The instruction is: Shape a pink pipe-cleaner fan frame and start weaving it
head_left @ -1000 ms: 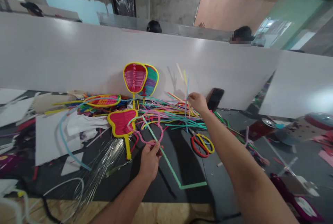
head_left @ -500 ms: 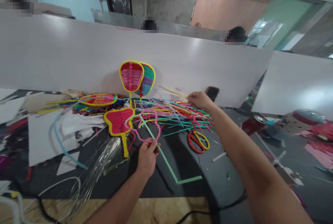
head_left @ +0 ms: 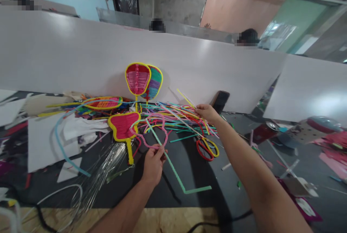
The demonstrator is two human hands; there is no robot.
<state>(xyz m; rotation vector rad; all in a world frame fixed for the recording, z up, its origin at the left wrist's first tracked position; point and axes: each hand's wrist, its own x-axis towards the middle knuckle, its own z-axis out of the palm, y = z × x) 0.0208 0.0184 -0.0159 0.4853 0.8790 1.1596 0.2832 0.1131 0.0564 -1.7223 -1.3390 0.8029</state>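
Note:
My left hand is closed on a fan frame made of bent pipe cleaners. Its pink wavy loop stands above my fingers, and a mint-green twisted stem crosses it and ends in a bend at lower right. Over the pile of coloured pipe cleaners, my right hand pinches a yellow pipe cleaner, with a pale strand alongside it. A finished pink fan with a yellow rim lies left of my left hand. Two more fans lean on the white partition, the nearer one red and pink.
Scissors with red and yellow handles lie below the pile. A phone leans on the partition. To the right stands a red can. Silver wires and white paper are at left. People's heads show behind the partition.
My right hand has drawn slightly down toward me, and the yellow pipe cleaner in it now slants more steeply. My left hand and the frame have hardly moved.

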